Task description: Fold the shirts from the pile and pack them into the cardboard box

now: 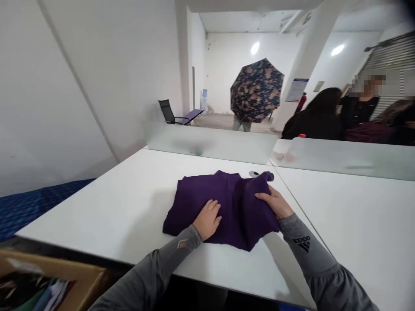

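A dark purple folded garment (223,207) lies on the white table (142,190); its exact kind cannot be made out. My left hand (208,219) rests flat on its middle, fingers stretched out and holding nothing. At the right end, my right hand (275,203) is closed on the garment, thumb on top and the other fingers hidden behind the cloth. That end is lifted off the table and bends toward the middle, and a small flap sticks up at its far corner.
Frosted dividers (210,140) stand along the table's far edge. A round grommet (254,174) sits just beyond the garment. At lower left is a cardboard box (81,276) of clothes. Behind the dividers are several people and an open floral umbrella (257,90).
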Demonstrator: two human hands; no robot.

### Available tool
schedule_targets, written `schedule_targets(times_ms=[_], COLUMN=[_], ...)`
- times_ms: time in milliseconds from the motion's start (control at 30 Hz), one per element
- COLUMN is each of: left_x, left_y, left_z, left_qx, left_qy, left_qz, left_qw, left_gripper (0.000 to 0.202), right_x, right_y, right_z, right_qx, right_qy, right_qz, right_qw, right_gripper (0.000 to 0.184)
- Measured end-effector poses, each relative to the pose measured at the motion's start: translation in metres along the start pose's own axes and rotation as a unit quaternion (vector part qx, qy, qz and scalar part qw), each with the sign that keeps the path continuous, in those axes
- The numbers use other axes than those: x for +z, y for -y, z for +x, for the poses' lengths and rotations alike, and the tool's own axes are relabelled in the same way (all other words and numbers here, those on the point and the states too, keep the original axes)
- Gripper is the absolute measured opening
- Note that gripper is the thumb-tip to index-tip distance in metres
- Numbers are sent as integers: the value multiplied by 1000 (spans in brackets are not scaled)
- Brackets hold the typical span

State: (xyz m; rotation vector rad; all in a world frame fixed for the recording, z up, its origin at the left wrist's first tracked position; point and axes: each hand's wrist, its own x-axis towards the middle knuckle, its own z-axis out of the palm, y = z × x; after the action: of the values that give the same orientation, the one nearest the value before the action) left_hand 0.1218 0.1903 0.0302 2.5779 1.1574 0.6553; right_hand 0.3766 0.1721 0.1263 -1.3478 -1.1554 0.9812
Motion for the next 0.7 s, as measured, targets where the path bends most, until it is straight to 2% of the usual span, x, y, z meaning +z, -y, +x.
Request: schedule_targets(times_ms=[100,200,267,333,400,467,500,533,600,667,700], left_x=[-8,-13,-18,-25,-31,-36,-37,-37,-35,-28,-23], left_y=[-2,0,3,6,7,5,3,1,-1,2,7], left_z=[-42,-86,-112,-132,-146,-152,-151,-149,-140,-130,-124], left_qx=[8,-17,-32,-54,-79,-92,-87,-75,-28,17,31], left_qy=[-23,-35,-46,-70,-100,-143,-165,-182,-189,-158,-140], left_qz=[14,26,26,22,17,26,40,61,116,170,192], left_qw=[1000,999,998,996,992,985,982,979,975,973,971], left_gripper=[45,44,42,38,31,27,26,27,35,49,55], right_x=[70,147,188,211,213,198,187,174,151,135,129], right_y=[17,9,-6,-23,-37,-45,-47,-47,-46,-45,-46], right_z=[21,34,34,31,29,32,35,38,41,41,41], right_qx=[-112,-180,-152,-89,-72,-140,-185,-219,-241,-228,-224], right_qy=[55,73,124,202,218,154,115,95,110,154,171], right_qz=[-113,-210,-223,-195,-177,-227,-281,-348,-476,-552,-570], right_qw=[986,958,955,956,957,951,935,906,839,787,772], right_gripper=[40,49,55,59,54,42,38,35,33,32,33])
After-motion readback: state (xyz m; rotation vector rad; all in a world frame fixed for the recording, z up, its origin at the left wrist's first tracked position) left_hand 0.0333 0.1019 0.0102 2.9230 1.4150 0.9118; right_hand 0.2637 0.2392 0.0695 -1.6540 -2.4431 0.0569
